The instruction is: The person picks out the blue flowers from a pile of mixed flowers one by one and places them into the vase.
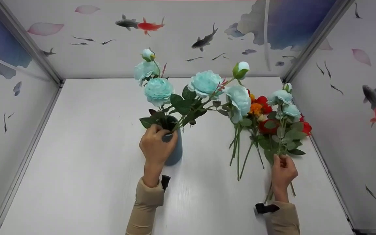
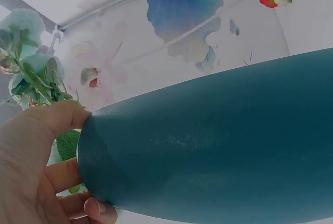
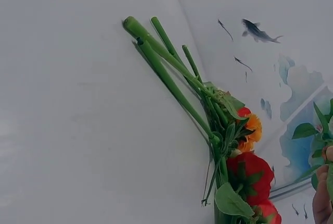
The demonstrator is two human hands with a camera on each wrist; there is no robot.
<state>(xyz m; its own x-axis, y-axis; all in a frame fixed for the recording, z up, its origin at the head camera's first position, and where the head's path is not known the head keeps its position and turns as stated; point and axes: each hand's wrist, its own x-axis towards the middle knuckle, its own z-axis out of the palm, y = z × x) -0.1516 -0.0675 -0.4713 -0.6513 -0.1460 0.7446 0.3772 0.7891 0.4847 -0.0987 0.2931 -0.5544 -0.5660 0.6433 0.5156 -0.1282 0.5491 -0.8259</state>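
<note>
A blue-teal vase [image 1: 175,153] stands upright on the table, with artificial light-blue peonies [image 1: 158,91] in its mouth. One spray rises to the left; another leans far right. My left hand [image 1: 157,145] grips the vase at its rim; in the left wrist view, thumb and fingers [image 2: 65,174] touch the mouth's edge. On the right, my right hand [image 1: 284,171] pinches the stems of another light-blue peony spray [image 1: 286,106], which stands over a pile of red and orange flowers [image 1: 256,109]. Only part of that hand [image 3: 322,193] shows in the right wrist view.
Loose green stems [image 1: 238,156] of the piled flowers point toward the front of the white table [image 1: 86,156]. Printed panels with fish and petals [image 1: 348,107] wall in the back and both sides.
</note>
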